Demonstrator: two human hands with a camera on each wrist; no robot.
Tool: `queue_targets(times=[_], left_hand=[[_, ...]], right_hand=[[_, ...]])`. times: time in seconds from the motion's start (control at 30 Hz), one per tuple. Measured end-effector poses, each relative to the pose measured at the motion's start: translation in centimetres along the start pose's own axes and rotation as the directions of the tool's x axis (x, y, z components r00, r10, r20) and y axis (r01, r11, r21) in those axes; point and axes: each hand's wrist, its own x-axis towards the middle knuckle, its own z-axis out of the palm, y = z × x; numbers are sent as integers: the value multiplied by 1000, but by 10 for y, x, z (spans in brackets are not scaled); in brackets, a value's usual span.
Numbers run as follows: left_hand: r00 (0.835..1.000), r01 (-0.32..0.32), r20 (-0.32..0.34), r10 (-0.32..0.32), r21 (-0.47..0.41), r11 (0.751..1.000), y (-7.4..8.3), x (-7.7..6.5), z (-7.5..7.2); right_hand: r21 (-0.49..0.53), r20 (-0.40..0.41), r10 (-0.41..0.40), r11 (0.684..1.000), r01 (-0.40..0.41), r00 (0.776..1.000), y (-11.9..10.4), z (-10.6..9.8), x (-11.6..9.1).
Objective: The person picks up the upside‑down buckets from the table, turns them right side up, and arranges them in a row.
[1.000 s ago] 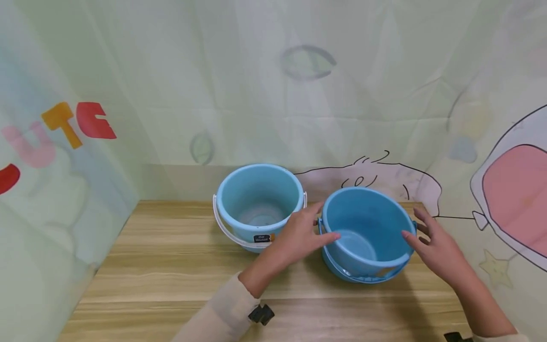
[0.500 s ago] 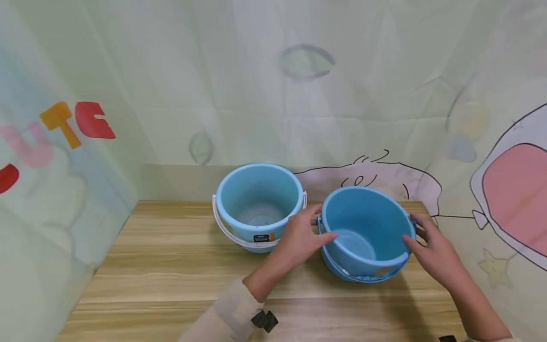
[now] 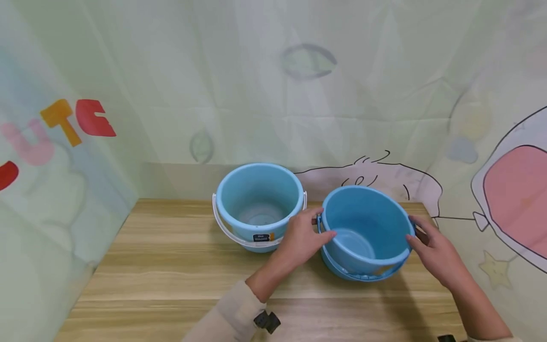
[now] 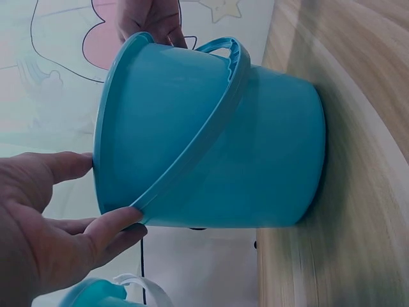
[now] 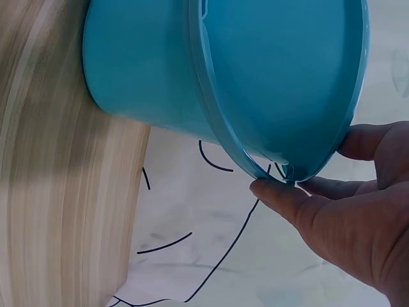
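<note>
A darker blue bucket (image 3: 367, 216) stands on the wooden table, its blue handle (image 4: 198, 144) hanging down the front. At its left side, my left hand (image 3: 302, 236) pinches the rim, thumb on the near edge and fingers by the handle's end. My right hand (image 3: 436, 251) holds the opposite side the same way; the right wrist view shows thumb and fingers at the rim and handle joint. Left of it is a lighter blue bucket (image 3: 256, 197) with a white handle (image 3: 224, 227) and a dark label (image 3: 261, 237). My left hand partly hides that bucket's right front.
Both buckets stand near the back of the wooden table (image 3: 179, 280). A pale printed curtain (image 3: 239, 85) hangs close behind it and along both sides. The table's left edge runs diagonally toward the front.
My right hand has moved slightly left, and its fingers have come against the darker bucket's rim. My left hand has barely shifted. Both buckets stay in place.
</note>
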Motion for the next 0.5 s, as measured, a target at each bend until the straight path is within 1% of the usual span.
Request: queue_targets(times=[0.1, 0.27, 0.5], left_hand=[[1000, -13, -8, 13, 12, 1000, 1, 2, 0], [1000, -16, -8, 16, 35, 999, 0, 6, 1], [999, -34, -14, 34, 33, 999, -3, 13, 2]], right_hand=[[0, 5, 4, 1000, -4, 1000, 0, 0, 1], [-5, 21, 15, 1000, -15, 1000, -1, -1, 5], [5, 26, -4, 1000, 4, 1000, -1, -5, 15]])
